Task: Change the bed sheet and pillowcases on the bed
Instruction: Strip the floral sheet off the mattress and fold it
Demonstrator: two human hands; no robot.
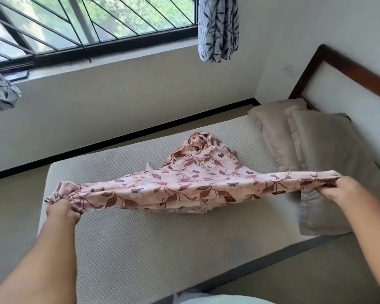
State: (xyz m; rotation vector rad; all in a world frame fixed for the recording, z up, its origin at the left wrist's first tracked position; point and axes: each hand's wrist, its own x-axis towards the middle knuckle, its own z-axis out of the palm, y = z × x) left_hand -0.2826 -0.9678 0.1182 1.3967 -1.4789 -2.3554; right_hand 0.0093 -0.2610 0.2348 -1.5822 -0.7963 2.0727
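Over the dimpled bare mattress (140,249), left hand (63,210), right hand (336,189) clutching bunched floral sheet (184,183)

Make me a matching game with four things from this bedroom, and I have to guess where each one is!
Things:
1 floral sheet
2 pillows
3 mattress
4 curtain

Places:
A hangs beside the window
B gripped by the left hand and the right hand
C lies mostly uncovered
D lie by the headboard

Pairs: 1-B, 2-D, 3-C, 4-A
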